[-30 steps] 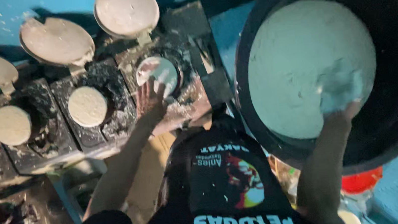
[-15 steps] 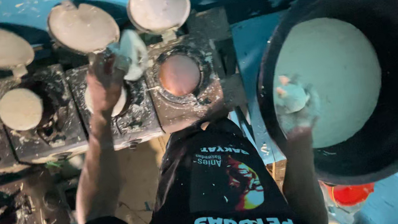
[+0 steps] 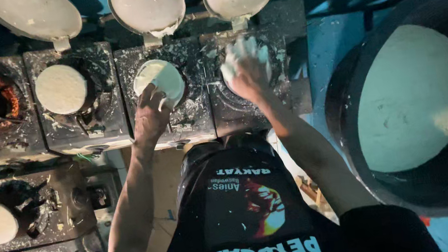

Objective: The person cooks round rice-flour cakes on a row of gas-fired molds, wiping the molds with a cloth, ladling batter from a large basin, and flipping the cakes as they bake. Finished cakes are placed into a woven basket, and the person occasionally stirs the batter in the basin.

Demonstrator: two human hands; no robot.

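Note:
My left hand [image 3: 149, 113] rests on the third stove of the back row, its fingertips gripping the edge of a round white cake [image 3: 161, 79] that sits in that stove's mould. My right hand [image 3: 245, 69], smeared white, is over the rightmost stove [image 3: 282, 93] and presses a lump of white batter down into its mould. The mould itself is hidden under the hand. To the right stands a big black basin [image 3: 351, 144] holding pale batter [image 3: 409, 100].
Round lids [image 3: 148, 5] stand tipped open behind the back-row stoves. More white cakes [image 3: 61, 89] sit in moulds to the left, one over glowing embers [image 3: 10, 98]. Further small stoves [image 3: 46, 207] lie at the lower left. Blue floor shows between stoves and basin.
My right hand left the basin with a lump of batter and moved left to the rightmost stove. My left hand came down with a white piece onto the third stove's mould.

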